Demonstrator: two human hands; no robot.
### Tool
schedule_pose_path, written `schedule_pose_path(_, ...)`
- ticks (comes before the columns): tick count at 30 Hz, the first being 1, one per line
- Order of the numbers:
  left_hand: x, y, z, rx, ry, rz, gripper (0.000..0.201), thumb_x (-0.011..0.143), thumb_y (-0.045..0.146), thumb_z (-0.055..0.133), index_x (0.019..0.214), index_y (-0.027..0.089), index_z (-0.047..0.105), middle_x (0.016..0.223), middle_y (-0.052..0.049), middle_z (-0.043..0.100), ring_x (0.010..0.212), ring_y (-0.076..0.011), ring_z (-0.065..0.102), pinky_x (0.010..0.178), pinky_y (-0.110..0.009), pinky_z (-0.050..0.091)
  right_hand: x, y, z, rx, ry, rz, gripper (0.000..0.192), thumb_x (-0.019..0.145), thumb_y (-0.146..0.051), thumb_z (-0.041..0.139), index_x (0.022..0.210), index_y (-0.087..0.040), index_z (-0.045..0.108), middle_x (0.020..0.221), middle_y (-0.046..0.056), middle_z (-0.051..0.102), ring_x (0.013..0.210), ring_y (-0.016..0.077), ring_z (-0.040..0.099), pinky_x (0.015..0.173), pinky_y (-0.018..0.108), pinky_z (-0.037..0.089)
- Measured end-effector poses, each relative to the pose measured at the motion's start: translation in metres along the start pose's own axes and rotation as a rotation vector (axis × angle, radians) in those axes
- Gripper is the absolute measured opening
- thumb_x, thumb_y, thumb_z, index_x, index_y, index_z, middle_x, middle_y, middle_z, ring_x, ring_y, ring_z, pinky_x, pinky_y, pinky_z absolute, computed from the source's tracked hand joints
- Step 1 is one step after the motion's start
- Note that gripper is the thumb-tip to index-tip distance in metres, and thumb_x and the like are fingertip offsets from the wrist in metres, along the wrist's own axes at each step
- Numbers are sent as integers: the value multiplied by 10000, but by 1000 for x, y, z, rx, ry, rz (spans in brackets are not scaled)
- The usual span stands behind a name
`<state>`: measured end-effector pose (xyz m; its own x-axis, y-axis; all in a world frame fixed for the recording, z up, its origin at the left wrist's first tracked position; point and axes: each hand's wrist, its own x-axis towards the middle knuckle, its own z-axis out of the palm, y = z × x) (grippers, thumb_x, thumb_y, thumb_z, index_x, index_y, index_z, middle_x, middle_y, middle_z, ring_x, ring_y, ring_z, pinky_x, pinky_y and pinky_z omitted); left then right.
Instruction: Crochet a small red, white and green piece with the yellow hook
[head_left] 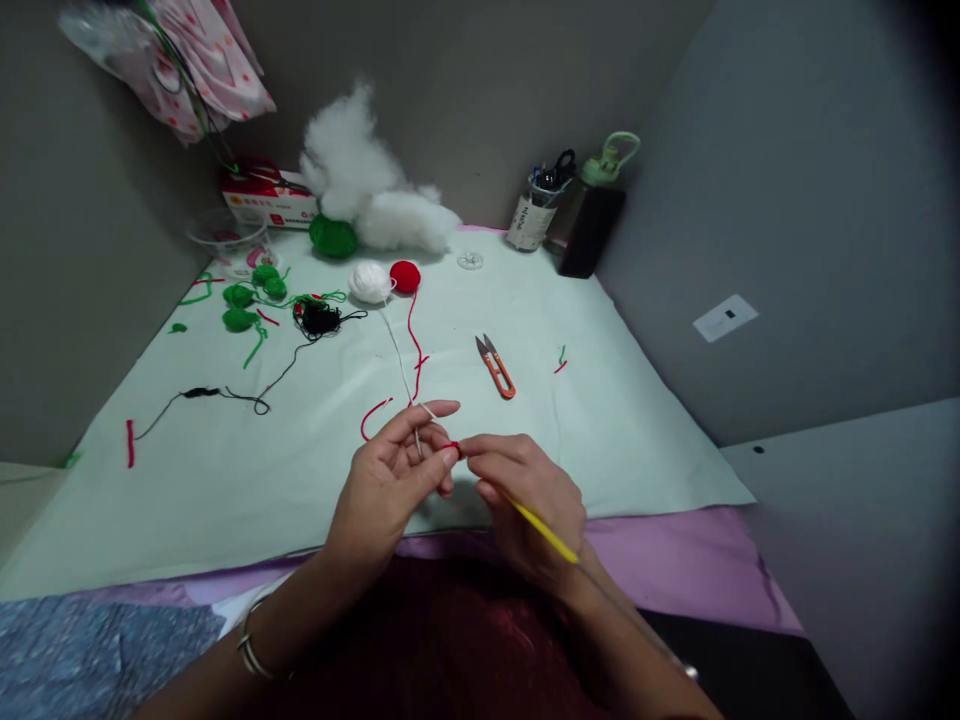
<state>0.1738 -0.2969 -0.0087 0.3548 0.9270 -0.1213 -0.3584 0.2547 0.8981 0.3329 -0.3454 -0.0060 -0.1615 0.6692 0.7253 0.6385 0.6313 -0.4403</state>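
My left hand point(397, 470) pinches a tiny red crochet piece point(453, 447) at its fingertips, with white yarn point(399, 360) running over its fingers back to a white yarn ball point(370, 281). My right hand point(525, 490) meets it from the right and holds a yellow crochet hook point(541, 529), whose handle points back toward my wrist. Red yarn point(415, 345) trails from a red yarn ball point(405, 276) toward my hands. Both hands hover over the front edge of the pale green sheet point(637, 430).
Orange thread snips point(496, 369) lie right of the yarn strands. Green crochet pieces point(247, 295), a black yarn tangle point(319, 318), a green ball point(333, 237) and white stuffing point(375, 190) sit at the back left. A jar point(534, 212) and a dark bottle point(592, 225) stand back right.
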Motion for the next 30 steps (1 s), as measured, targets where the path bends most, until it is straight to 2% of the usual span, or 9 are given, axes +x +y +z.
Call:
schedule_pose_path(4,1,3,-1,-140,-90,-133,462,824,270,848,1265,203,725,771,29,623,572,-83,554,551,-213,465,-4,0,3,-153,-9,-39,324,997,-157,617,1292,-271,685,1092,84,743,994,220,730,799,345,639)
schedule_pose_path(6,2,6,-3,-224,-132,-253,475,827,288,846,1270,173,723,717,36,591,509,-61,480,483,-193,397,-5,0,3,-22,36,63,326,1005,-162,601,1289,-293,693,1099,73,734,1007,225,722,823,377,640)
schedule_pose_path(8,3,9,-4,-262,-128,-302,436,830,261,842,1241,156,740,670,50,547,484,-41,418,462,-178,349,-3,1,3,218,144,230,276,1031,-175,547,1211,-287,723,1021,59,728,903,207,711,766,379,629)
schedule_pose_path(10,3,11,-4,-243,-105,-269,407,834,236,837,1225,163,751,660,59,523,476,-27,373,458,-168,313,0,3,5,456,231,389,245,1048,-200,517,1107,-270,745,949,44,709,773,174,677,684,354,602)
schedule_pose_path(13,2,9,-1,-159,-99,-197,396,833,257,840,1212,184,756,708,47,558,469,-20,341,439,-174,269,2,6,9,598,210,460,198,1036,-220,566,1052,-259,759,971,41,725,760,158,669,672,332,586)
schedule_pose_path(18,1,3,3,-86,-65,-120,476,799,256,863,1254,213,730,860,17,644,480,-24,429,438,-188,318,-2,4,13,333,122,306,281,1010,-133,591,1192,-287,739,1056,56,751,968,198,711,833,381,614)
schedule_pose_path(22,1,3,5,-150,-74,-169,543,807,260,860,1314,191,677,808,35,634,475,-28,453,441,-177,342,-3,1,9,227,91,236,340,994,-99,611,1253,-286,727,1138,72,730,1012,187,710,855,361,614)
schedule_pose_path(26,1,7,7,-172,-86,-212,620,794,239,874,1359,160,630,725,61,603,469,-34,451,440,-171,350,0,5,6,446,153,383,221,1014,-172,607,1113,-285,769,998,35,751,941,186,701,827,369,599)
schedule_pose_path(30,1,8,6,-159,-101,-214,795,800,207,869,1503,183,496,785,44,656,428,-8,378,400,-165,262,-1,11,8,690,203,535,166,1023,-275,604,1038,-267,769,948,37,754,807,169,694,727,342,594)
